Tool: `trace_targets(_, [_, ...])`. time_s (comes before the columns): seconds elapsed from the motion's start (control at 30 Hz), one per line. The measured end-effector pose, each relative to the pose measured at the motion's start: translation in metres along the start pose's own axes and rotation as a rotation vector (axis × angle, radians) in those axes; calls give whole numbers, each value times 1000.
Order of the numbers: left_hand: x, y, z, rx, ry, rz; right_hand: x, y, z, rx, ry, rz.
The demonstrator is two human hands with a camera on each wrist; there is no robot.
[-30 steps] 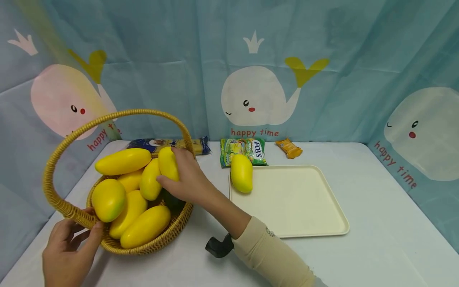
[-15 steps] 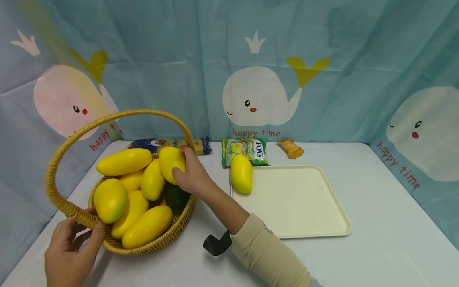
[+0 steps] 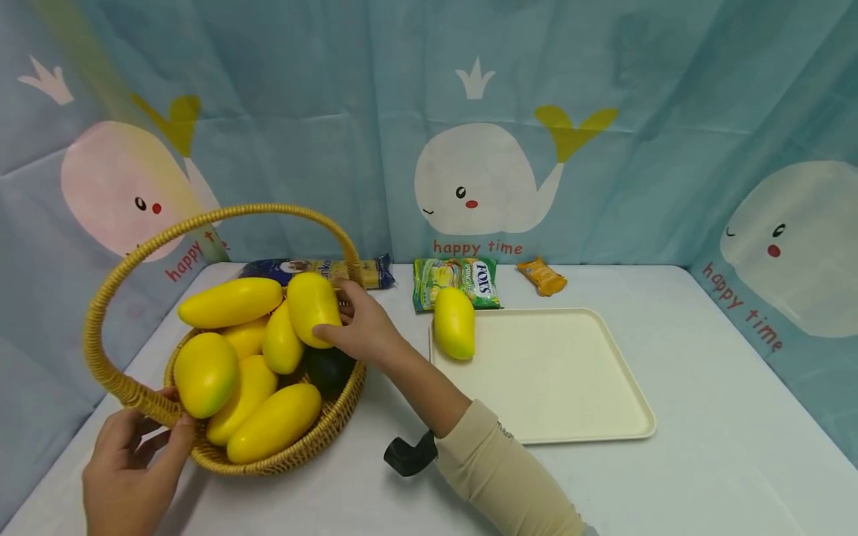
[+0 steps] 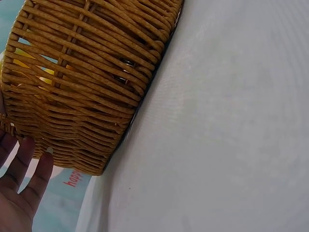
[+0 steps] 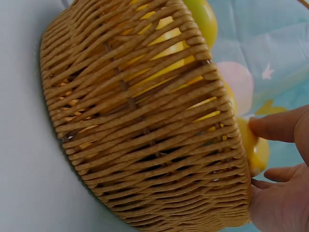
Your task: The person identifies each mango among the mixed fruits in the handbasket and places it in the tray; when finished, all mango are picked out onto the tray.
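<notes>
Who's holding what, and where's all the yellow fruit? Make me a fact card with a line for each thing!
Left hand: grips the rim of the basket
Right hand: thumb touching a yellow fruit
Yellow fruits in or over basket: seven in sight, counting that one
Also in basket: a dark green thing
Tray: cream, with a lone mango-shaped fruit at its far left corner
Packets: green, orange, blue-and-yellow
Partly hidden: black object by the sleeve

At lower left of the frame, grips a round, tan wicker basket (image 3: 325,429) with the left hand (image 3: 130,467). Left of centre, touches a plump, smooth yellow mango (image 3: 312,307) with the right hand (image 3: 365,326). Right of centre: rectangular cream tray (image 3: 553,380).
</notes>
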State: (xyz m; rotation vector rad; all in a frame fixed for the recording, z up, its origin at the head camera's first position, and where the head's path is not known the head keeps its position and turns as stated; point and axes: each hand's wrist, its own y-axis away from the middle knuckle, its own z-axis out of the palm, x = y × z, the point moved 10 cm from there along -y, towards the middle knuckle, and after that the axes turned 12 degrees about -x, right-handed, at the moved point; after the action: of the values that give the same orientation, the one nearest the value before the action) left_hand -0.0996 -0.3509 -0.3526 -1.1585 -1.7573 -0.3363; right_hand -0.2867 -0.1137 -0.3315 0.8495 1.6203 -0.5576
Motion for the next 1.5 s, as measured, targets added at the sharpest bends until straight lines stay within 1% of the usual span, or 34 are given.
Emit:
trace_targets(0.13, [-2,0,0,0,-5,-14,-2,2,2,-12,45,-23])
trace_targets(0.43, [1,1,0,3,1,12,-3,4,2,-8,32,-37])
trace_targets(0.73, [1,0,0,-3,-4,-2,-5,8,2,-8,9,-53])
trace_targets(0.83, [-2,0,0,-4,-3,-19,-5,10,1,-9,-6,-57])
trace_targets(0.97, [-6,0,1,-4,3,-50,-5,15,0,-20,-56,-79])
trace_targets(1.1, [-7,1,2,-8,2,-62,-5,22,-1,-27,-92,-98])
trace_targets(1.3, [-7,1,2,-6,-2,-74,-3,32,-6,-17,-84,-81])
trace_targets(1.5, [-7,2,2,-4,-9,-82,-4,41,-11,-17,-83,-96])
